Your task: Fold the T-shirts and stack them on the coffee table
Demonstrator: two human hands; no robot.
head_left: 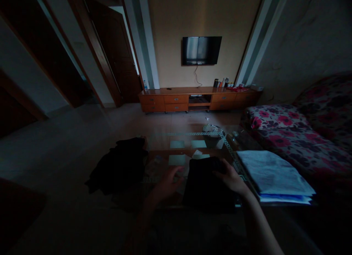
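Note:
A folded black garment point(205, 183) lies on the glass coffee table point(176, 145) right in front of me. My right hand point(229, 178) rests flat on the garment's right edge with its fingers spread. My left hand point(167, 181) lies on the glass just left of the garment, fingers stretched out and holding nothing. A loose heap of black clothes point(118, 165) sits on the table's left end. A stack of folded white and blue cloth point(273, 178) lies on the right end.
A sofa with a red flower cover point(299, 134) stands at the right. A long wooden cabinet point(199, 98) with bottles stands under the wall television point(201, 50). Crumpled paper point(210, 129) lies beyond the table. The room is dim.

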